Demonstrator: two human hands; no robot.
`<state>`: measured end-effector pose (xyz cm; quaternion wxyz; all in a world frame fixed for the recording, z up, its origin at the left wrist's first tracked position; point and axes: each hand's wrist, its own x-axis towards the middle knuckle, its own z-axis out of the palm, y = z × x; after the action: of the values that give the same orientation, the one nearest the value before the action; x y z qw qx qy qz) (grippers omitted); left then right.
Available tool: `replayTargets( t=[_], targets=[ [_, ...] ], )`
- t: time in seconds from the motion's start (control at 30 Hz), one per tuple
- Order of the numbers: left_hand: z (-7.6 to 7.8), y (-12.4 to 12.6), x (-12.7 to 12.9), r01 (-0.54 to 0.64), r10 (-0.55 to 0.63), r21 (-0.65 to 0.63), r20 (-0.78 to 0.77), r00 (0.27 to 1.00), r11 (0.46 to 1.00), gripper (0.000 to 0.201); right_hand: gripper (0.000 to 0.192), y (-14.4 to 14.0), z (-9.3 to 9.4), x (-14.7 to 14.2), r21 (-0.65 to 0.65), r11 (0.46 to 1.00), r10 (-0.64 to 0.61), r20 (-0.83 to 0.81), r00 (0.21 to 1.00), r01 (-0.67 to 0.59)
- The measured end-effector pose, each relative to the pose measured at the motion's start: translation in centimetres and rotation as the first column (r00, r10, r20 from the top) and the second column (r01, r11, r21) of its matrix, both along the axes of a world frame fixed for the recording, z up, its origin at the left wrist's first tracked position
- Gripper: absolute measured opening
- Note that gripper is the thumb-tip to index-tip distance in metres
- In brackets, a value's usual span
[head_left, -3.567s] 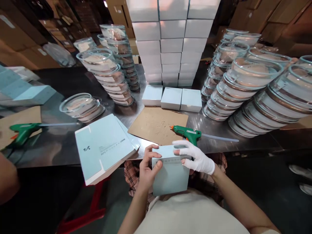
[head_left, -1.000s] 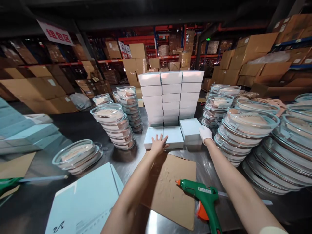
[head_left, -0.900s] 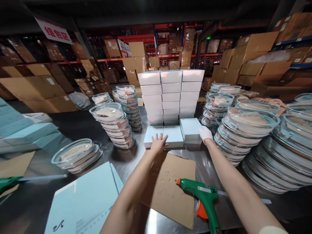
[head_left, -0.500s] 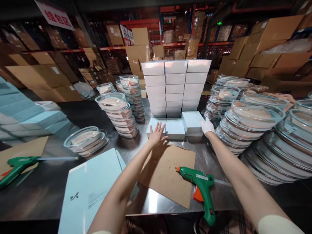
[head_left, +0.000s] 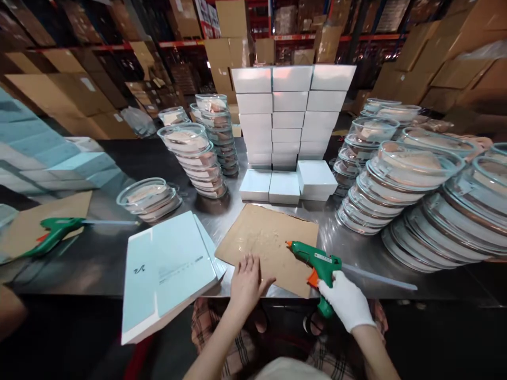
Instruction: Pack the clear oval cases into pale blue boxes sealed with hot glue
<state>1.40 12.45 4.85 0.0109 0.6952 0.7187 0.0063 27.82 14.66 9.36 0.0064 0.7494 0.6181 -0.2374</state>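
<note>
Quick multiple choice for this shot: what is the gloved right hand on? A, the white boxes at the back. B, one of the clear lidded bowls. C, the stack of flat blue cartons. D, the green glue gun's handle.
D: the gloved right hand is wrapped around the handle of the green glue gun, which lies at the edge of the cardboard sheet, while the bare left hand rests flat on that sheet.
</note>
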Motion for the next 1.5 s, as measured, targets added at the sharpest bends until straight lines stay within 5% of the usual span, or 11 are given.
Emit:
replayTargets(
  t=[0.17,0.3,0.4,0.5,0.63,0.77,0.9,1.0,1.17,1.5],
  targets=[
    [-1.4,-2.3,3.5,0.015,-0.015,0.07,0.011,1.0,0.997,0.068,0.029,1.6,0.3,2.7,0.069,0.993,-0.086,-0.106,0.991,0.093],
    [-1.9,-2.8,5.1,-0.021,0.022,0.082,-0.017,1.0,0.996,0.065,0.037,1.9,-0.2,1.3,0.11,0.983,-0.127,-0.147,0.981,0.144],
    [-1.1,-2.8,4.7,-0.003,0.004,0.039,-0.01,1.0,0.999,0.063,0.041,1.8,-0.5,-0.1,0.095,0.991,-0.084,-0.135,0.987,0.097],
    [1.3,-1.5,2.6,0.069,-0.069,-0.005,0.016,0.998,0.998,0.057,0.041,1.6,1.0,0.2,0.037,0.999,0.024,-0.021,1.0,-0.023],
    [6.3,6.1,-2.0,0.251,-0.248,0.108,-0.04,0.968,0.962,0.054,0.044,4.9,6.1,0.7,0.187,0.969,0.14,0.126,0.982,-0.162],
    [9.0,18.4,-5.0,0.35,-0.349,0.105,-0.037,0.937,0.931,0.068,0.046,15.0,10.7,-1.8,0.451,0.812,0.23,0.335,0.914,-0.37],
    [8.2,26.9,-5.6,0.408,-0.407,0.079,-0.028,0.913,0.91,0.079,0.095,24.6,11.2,-3.4,0.435,0.755,0.299,0.435,0.849,-0.49],
    [6.4,29.3,-5.7,0.398,-0.398,0.079,-0.01,0.917,0.914,0.065,0.089,27.4,9.3,-2.5,0.384,0.758,0.339,0.459,0.821,-0.528],
    [3.8,29.4,-6.2,0.328,-0.332,0.102,0.019,0.943,0.939,0.056,0.072,26.7,6.5,-0.2,0.373,0.743,0.37,0.462,0.806,-0.555],
    [3.2,28.5,-5.4,0.305,-0.311,0.127,0.03,0.95,0.944,0.055,0.061,25.5,6.9,-1.0,0.493,0.717,0.279,0.445,0.851,-0.493]
  ],
)
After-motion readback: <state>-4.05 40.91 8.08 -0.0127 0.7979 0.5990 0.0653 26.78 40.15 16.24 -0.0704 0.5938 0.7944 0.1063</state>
